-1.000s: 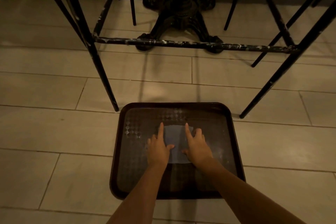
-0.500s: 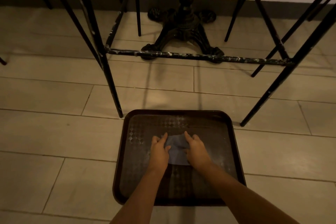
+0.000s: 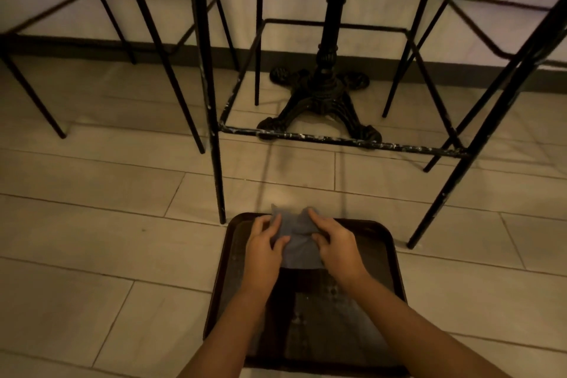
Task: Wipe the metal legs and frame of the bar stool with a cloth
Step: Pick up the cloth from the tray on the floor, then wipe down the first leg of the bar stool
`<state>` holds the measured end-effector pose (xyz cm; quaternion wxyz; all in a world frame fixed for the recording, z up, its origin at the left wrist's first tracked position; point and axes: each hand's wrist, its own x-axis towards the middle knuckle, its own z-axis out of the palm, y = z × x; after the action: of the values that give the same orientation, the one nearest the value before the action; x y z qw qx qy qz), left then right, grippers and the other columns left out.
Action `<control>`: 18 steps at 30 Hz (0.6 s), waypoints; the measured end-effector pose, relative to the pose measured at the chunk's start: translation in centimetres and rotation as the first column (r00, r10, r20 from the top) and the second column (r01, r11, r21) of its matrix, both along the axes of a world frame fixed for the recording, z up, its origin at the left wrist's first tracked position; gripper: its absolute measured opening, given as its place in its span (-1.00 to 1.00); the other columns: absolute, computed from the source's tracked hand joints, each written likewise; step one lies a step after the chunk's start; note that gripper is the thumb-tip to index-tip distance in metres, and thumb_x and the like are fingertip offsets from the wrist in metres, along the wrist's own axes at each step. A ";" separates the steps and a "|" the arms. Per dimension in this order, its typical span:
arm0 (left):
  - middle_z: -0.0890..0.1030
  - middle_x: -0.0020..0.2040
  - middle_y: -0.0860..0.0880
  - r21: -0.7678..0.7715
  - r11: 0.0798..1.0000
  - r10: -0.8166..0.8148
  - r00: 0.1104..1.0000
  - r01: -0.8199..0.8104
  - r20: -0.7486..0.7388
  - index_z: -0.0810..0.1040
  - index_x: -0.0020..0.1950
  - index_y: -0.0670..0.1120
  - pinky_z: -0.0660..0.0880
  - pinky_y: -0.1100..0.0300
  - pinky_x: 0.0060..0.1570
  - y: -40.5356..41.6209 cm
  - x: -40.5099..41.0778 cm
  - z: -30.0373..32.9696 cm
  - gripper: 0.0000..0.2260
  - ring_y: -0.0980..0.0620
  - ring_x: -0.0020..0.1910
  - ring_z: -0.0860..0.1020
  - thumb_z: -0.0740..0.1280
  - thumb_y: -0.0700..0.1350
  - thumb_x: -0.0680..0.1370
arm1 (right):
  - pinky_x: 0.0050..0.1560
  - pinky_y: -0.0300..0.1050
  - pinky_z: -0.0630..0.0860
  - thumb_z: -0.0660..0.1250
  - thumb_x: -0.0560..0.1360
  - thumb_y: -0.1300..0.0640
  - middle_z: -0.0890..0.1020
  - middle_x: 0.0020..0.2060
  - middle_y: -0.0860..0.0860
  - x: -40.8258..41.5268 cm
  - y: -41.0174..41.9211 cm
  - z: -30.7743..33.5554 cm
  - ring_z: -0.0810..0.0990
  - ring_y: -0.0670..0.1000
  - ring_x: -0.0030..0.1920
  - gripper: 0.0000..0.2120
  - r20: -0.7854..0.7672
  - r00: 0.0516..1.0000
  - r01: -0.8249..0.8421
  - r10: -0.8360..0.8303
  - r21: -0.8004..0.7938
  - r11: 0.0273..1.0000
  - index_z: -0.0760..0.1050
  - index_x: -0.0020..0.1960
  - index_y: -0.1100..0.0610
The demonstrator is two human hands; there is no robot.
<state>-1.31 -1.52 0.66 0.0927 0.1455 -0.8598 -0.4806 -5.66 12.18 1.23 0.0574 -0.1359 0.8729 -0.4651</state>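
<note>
The tiled floor (image 3: pixel 92 239) lies open to the left and right of the tray (image 3: pixel 389 258), with bare tiles between the tray's far edge and the stool (image 3: pixel 346 139). The stool's near left leg (image 3: pixel 214 144) comes down just beside the tray's far left corner; its near right leg (image 3: pixel 441 190) lands a little off the far right corner. A scuffed footrest bar joins them, with clear room beneath it. Behind it stands a table base (image 3: pixel 322 98), and more stools flank both sides against the wall.

Compared with half a second ago, the view has tilted up, showing more of the wall, and the cloth (image 3: pixel 296 239), then flat on the tray, is now bunched and lifted at the tray's far edge. The left hand (image 3: pixel 264 250) and right hand (image 3: pixel 336 247) each pinch a side of it, fingers curled closed on the fabric.

The stool seats are cut off at the top; the tray's near edge is hidden by the forearms.
</note>
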 end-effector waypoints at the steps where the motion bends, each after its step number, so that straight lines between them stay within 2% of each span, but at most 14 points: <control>1: 0.39 0.14 -0.01 -0.008 1.000 0.014 0.999 -0.014 -0.031 0.40 0.34 -0.16 0.24 0.67 0.01 -0.2 0.0 0.8 -0.61 0.16 0.09 0.39 0.31 -0.28 0.51 | 0.02 -0.61 0.27 0.25 0.46 0.44 0.55 0.04 0.02 -0.1 -0.3 1.0 0.48 -0.09 0.06 -0.56 -0.022 1.000 -0.007 0.007 -0.020 1.000 0.40 0.31 0.20; 3: 0.38 0.15 0.01 -0.015 0.998 0.055 0.994 -0.056 -0.098 0.39 0.35 -0.16 0.22 0.68 0.02 -0.7 0.2 2.8 -0.59 0.20 0.07 0.39 0.31 -0.27 0.51 | 0.05 -0.58 0.29 0.25 0.47 0.42 0.53 0.03 -0.05 -0.1 -0.9 3.2 0.48 -0.10 0.08 -0.58 -0.062 0.998 -0.006 0.001 -0.079 0.997 0.41 0.30 0.19; 6: 0.35 0.14 0.04 -0.006 0.994 0.104 0.974 -0.108 -0.203 0.36 0.36 -0.14 0.24 0.69 -0.05 -1.2 0.3 5.9 -0.58 0.38 -0.01 0.40 0.30 -0.29 0.51 | 0.15 -0.37 0.38 0.24 0.49 0.38 0.51 0.07 -0.09 -0.4 -1.8 6.5 0.48 -0.13 0.11 -0.57 -0.061 0.998 -0.020 0.009 -0.183 0.983 0.38 0.32 0.10; 8: 0.36 0.16 0.02 0.009 0.989 0.143 0.951 -0.146 -0.275 0.35 0.36 -0.13 0.25 0.68 -0.04 -1.6 0.2 7.9 -0.58 0.47 0.01 0.37 0.30 -0.29 0.51 | 0.14 -0.39 0.39 0.23 0.50 0.37 0.49 0.07 -0.16 -0.7 -2.5 8.9 0.47 -0.24 0.09 -0.53 -0.098 0.995 -0.050 0.027 -0.250 0.967 0.33 0.32 0.00; 10: 0.37 0.20 -0.02 0.013 0.980 0.192 0.921 -0.200 -0.340 0.36 0.36 -0.12 0.21 0.68 0.01 -2.0 0.0 10.0 -0.58 0.40 0.01 0.36 0.30 -0.27 0.51 | 0.07 -0.48 0.37 0.23 0.51 0.36 0.47 0.08 -0.20 -1.0 -3.2 11.2 0.44 -0.31 0.09 -0.53 -0.150 0.988 -0.074 0.031 -0.291 0.954 0.33 0.33 -0.01; 12: 0.35 0.22 0.00 0.011 0.968 0.232 0.882 -0.249 -0.410 0.35 0.37 -0.12 0.19 0.66 0.08 -2.6 -0.2 12.4 -0.58 0.36 0.08 0.30 0.29 -0.25 0.52 | 0.09 -0.44 0.40 0.24 0.52 0.32 0.48 0.13 -0.14 -1.4 -4.1 13.6 0.44 -0.26 0.13 -0.56 -0.195 0.980 -0.100 0.035 -0.334 0.937 0.34 0.35 0.04; 16: 0.35 0.27 -0.01 0.057 0.952 0.282 0.796 -0.300 -0.535 0.33 0.39 -0.08 0.34 0.40 0.18 -3.7 -0.7 17.2 -0.58 0.21 0.21 0.33 0.27 -0.21 0.53 | 0.08 -0.44 0.41 0.25 0.53 0.23 0.50 0.14 -0.10 -2.0 -5.8 18.5 0.44 -0.31 0.13 -0.62 -0.299 0.954 -0.156 0.023 -0.431 0.889 0.37 0.33 0.09; 18: 0.32 0.28 0.02 0.060 0.944 0.297 0.755 -0.324 -0.585 0.34 0.39 -0.08 0.30 0.53 0.16 -4.3 -1.2 19.2 -0.58 0.26 0.21 0.30 0.28 -0.21 0.53 | 0.12 -0.38 0.42 0.25 0.52 0.21 0.53 0.15 -0.06 -2.4 -6.7 20.8 0.46 -0.28 0.15 -0.64 -0.341 0.940 -0.185 0.016 -0.469 0.864 0.39 0.32 0.12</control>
<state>-2.47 -5.78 19.85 0.4348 0.1286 -0.7632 -0.4604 -8.06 5.51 21.99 -0.1001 -0.2668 0.7135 -0.6401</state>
